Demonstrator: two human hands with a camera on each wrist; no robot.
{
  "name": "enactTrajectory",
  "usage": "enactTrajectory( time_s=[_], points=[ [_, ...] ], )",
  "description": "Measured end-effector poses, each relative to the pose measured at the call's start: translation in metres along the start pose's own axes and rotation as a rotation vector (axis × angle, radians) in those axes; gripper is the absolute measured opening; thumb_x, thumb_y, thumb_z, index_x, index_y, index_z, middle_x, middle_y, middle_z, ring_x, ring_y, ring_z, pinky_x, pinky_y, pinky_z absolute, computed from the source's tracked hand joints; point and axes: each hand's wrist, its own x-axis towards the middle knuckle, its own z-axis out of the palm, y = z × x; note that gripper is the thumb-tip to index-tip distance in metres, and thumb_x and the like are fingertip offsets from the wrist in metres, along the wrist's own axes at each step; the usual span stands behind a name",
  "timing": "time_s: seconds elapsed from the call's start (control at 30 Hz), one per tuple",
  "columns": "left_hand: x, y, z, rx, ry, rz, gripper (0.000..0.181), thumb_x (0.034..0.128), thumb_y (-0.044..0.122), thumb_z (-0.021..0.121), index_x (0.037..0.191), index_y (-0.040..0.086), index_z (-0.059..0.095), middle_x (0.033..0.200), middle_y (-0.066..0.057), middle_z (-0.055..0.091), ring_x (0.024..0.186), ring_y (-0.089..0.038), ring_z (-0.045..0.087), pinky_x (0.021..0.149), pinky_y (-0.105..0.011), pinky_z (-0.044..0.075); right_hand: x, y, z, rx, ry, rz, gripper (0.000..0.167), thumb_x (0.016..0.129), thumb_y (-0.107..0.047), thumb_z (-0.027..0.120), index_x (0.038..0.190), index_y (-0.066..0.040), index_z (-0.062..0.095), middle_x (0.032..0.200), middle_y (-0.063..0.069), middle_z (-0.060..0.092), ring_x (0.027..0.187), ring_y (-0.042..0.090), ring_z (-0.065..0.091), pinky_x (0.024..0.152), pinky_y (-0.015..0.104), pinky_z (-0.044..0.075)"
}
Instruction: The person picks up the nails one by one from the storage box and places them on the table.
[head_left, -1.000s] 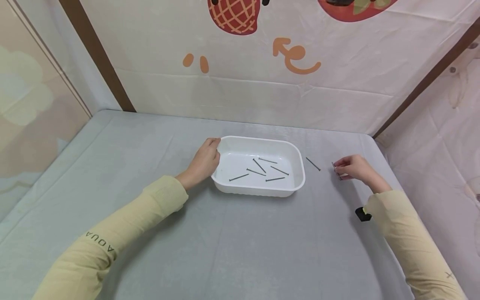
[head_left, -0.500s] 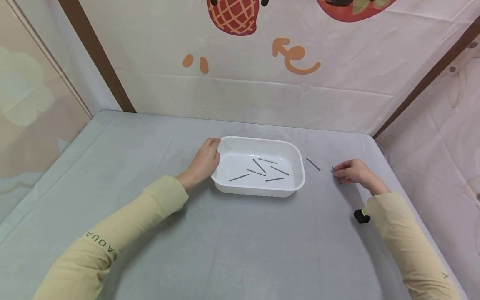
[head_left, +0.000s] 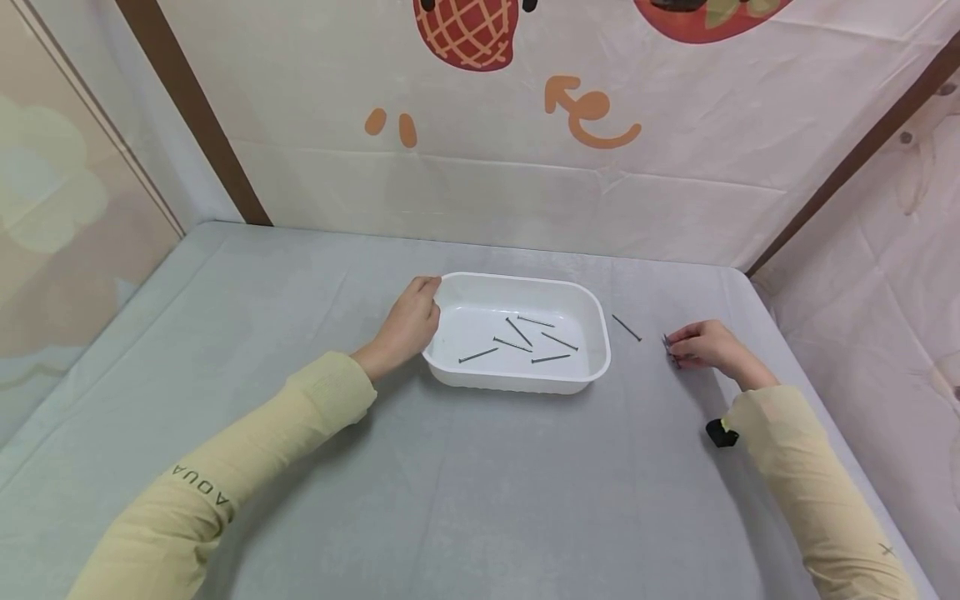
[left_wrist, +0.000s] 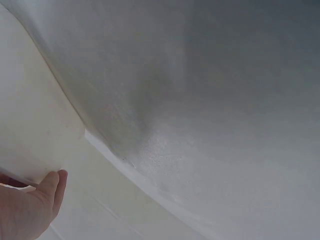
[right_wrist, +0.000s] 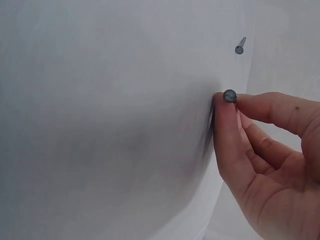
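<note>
In the head view, my left hand grips the left rim of a white plastic tray. Several grey nails lie scattered on the tray's floor. To the right of the tray, my right hand is low at the tabletop and pinches a nail between thumb and finger; its round head faces the right wrist camera. Another nail lies on the table between the tray and that hand. The left wrist view catches the left hand at its lower left corner, holding an edge.
A grey cloth covers the table. Printed fabric walls rise behind it and at both sides. A small black object shows beside the right sleeve's cuff.
My right hand has moved slightly down and its fingers are now closer to the tabletop with the nail. The left hand, the tray and the loose nails stay where they were.
</note>
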Motion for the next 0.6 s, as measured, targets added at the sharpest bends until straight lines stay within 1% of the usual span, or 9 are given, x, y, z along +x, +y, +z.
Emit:
enactTrajectory(
  time_s=[0.23,0.4,0.6],
  points=[
    [-0.0002,-0.0005,-0.0004,-0.007,0.011,0.012,0.044,0.0908,0.0,0.036,0.134,-0.011,0.035,0.133,-0.022,0.038,0.123,-0.031,0.04,0.102,-0.036,0.037,0.0006,0.0001,0.0023,0.003,0.022,0.025,0.033,0.085,-0.007,0.059,0.109,0.015,0.054,0.076,-0.001,0.062,0.067,0.005,0.058,0.063,0.021,0.053],
    [-0.0005,-0.0002,-0.0003,-0.011,0.007,0.01,0.044,0.0909,0.0,0.035,0.134,-0.011,0.034,0.133,-0.022,0.038,0.123,-0.031,0.04,0.102,-0.036,0.037,0.0035,0.002,0.0034,-0.004,0.044,0.065,0.026,0.084,-0.008,0.06,0.102,0.011,0.056,0.072,-0.001,0.06,0.063,0.005,0.059,0.062,0.021,0.054],
    [-0.0011,0.0006,-0.0008,-0.01,0.007,0.009,0.044,0.0914,0.0,0.035,0.134,-0.011,0.034,0.133,-0.022,0.038,0.123,-0.031,0.04,0.102,-0.036,0.037,0.0024,-0.0006,0.0044,0.009,0.037,0.084,0.022,0.084,-0.007,0.059,0.099,0.01,0.055,0.071,0.0,0.059,0.061,0.006,0.06,0.061,0.023,0.055]
  ],
)
